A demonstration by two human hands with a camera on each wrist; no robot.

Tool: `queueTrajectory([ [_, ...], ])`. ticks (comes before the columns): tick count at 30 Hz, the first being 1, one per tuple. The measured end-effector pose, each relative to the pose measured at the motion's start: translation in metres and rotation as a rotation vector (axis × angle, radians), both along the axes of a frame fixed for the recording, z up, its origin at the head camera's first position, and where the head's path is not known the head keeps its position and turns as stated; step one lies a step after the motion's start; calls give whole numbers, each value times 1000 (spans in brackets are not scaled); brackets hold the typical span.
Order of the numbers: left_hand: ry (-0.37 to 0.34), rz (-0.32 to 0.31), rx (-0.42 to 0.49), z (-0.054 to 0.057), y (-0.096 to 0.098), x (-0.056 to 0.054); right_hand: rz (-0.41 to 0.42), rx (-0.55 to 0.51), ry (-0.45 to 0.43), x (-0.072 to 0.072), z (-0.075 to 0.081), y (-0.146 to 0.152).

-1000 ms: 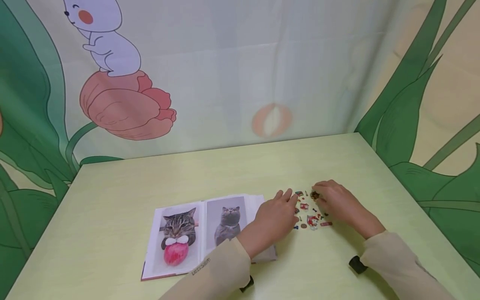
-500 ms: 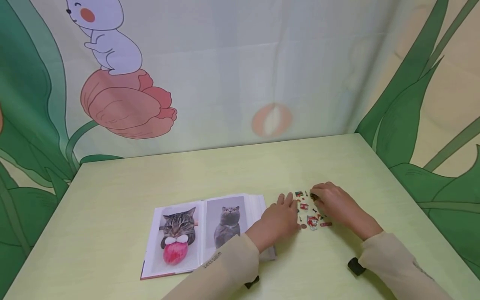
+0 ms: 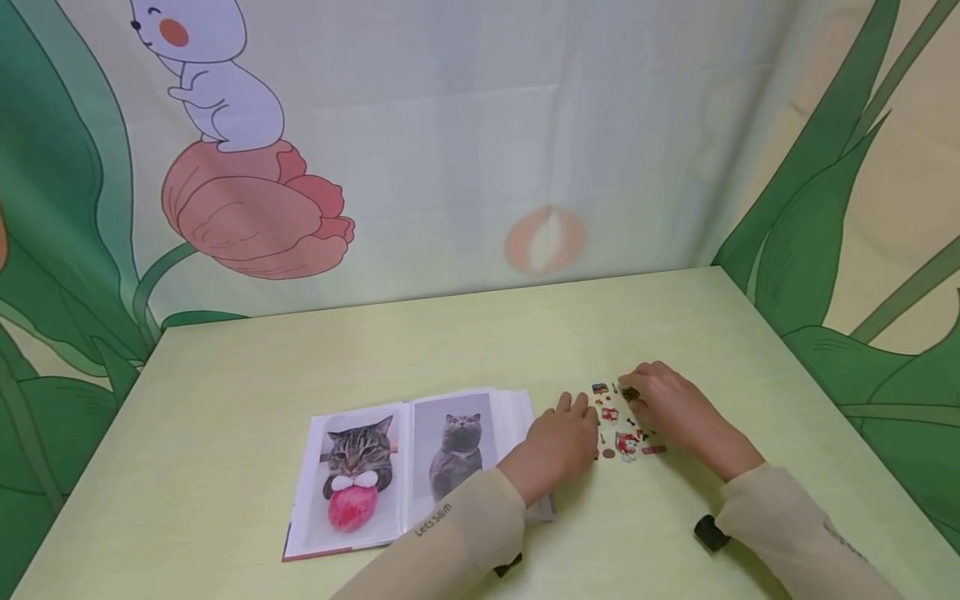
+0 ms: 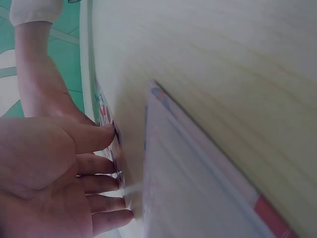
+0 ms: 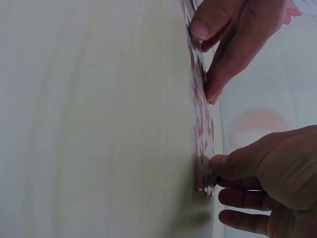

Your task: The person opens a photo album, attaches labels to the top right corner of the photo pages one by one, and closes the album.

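Note:
A clear sticker sheet (image 3: 610, 414) with small colourful stickers lies flat on the table, right of an open photo album (image 3: 442, 408). My left hand (image 3: 564, 440) rests on the sheet's left side, its fingers fairly straight; in the left wrist view the fingertips (image 4: 124, 215) touch the sheet. At the sheet's far right corner my right hand (image 3: 671, 406) pinches a small dark sticker (image 3: 630, 392) between thumb and forefinger. The right wrist view shows this pinch at the sheet's edge, the other fingers loosely bent. The hands hide both sides of the sheet.
The album shows a cat photo (image 3: 358, 467) on each page, and my left forearm crosses its right page. The pale table (image 3: 420, 350) reaches back to a printed curtain (image 3: 420, 167). Dark wrist devices (image 3: 711, 533) sit under both cuffs.
My left hand has slid slightly right and nearer to me along the sheet's left side. My right hand stays at the far corner, having barely shifted, still pinching the dark sticker.

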State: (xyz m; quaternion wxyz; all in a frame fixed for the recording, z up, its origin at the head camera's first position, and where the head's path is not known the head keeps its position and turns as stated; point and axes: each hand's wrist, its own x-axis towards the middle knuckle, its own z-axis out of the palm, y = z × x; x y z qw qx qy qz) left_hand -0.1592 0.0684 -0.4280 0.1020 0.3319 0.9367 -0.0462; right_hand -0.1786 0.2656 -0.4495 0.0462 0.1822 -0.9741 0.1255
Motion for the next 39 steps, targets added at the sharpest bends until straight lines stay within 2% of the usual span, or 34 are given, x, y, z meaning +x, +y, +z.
queueTrajectory([
  [7,13,4,21,-1,-1,-1,-12,-40,-32,-8,-2,4],
  [17,35,2,-2,-5,1,-2,-74,-123,-73,-11,-4,7],
  [21,21,5,-4,-5,1,-2,-84,-124,-60,-11,-4,8],
  [26,-4,13,1,1,0,0,-95,-133,-40,-12,-3,12],
  [39,-24,26,19,3,-1,2,-103,-195,-45,-14,-5,18],
])
